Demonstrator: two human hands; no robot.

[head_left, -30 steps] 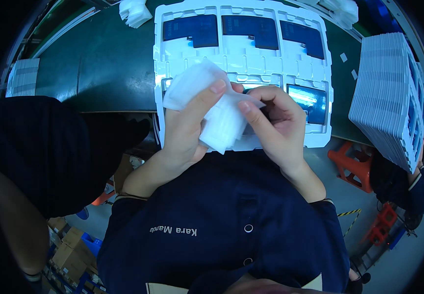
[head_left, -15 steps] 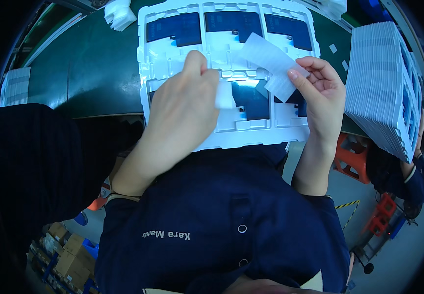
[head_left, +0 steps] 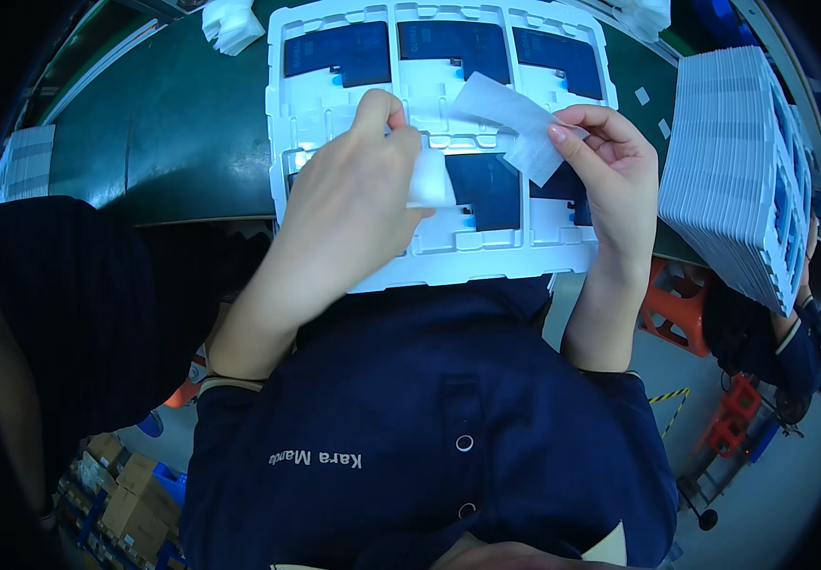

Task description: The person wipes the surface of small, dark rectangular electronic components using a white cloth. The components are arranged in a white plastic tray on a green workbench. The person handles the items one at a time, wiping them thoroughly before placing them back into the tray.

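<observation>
A white moulded tray (head_left: pixel 429 266) with several dark blue flat parts (head_left: pixel 486 190) in its pockets lies on the green belt in front of me. My left hand (head_left: pixel 349 204) hovers over the tray's left half, fingers pinched on a small white wipe (head_left: pixel 427 179) that touches the tray near its middle. My right hand (head_left: pixel 610 176) is raised over the tray's right side and pinches a thin white sheet (head_left: pixel 510 119) by its corner; the sheet hangs out to the left above the tray.
A tall stack of white trays (head_left: pixel 743 171) stands at the right. White cloths (head_left: pixel 230 21) lie at the back of the green belt (head_left: pixel 163 123). A dark-clothed person (head_left: pixel 68 313) stands close on my left. Orange stools (head_left: pixel 676 313) sit below on the floor.
My hands held a bunched white cloth together a second ago. They have parted: the right lifted the thin sheet away to the right, the left stayed over the tray with the wipe.
</observation>
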